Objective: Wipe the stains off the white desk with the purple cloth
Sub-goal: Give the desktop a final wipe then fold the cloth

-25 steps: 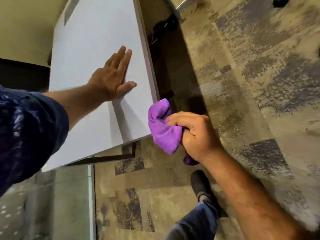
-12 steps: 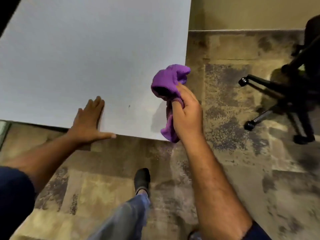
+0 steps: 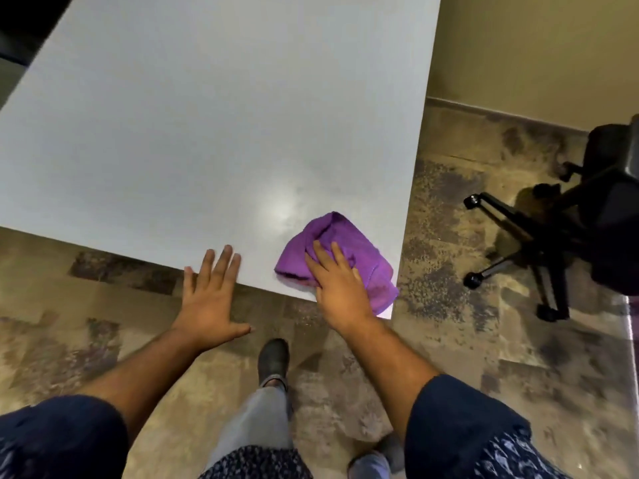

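Right hand (image 3: 340,288) flat on purple cloth (image 3: 345,257), left hand (image 3: 211,299) spread at white desk (image 3: 207,133) edge.

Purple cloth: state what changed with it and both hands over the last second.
The right hand brought the purple cloth down from the air and now presses it flat on the white desk near its corner. The left hand stayed open, flat at the desk's near edge.

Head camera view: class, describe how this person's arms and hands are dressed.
Both hands, left hand and right hand, are bare: no gloves, rings or watch visible. Forearms are uncovered. Short dark navy sleeves end near the elbows, with a pale speckled pattern.
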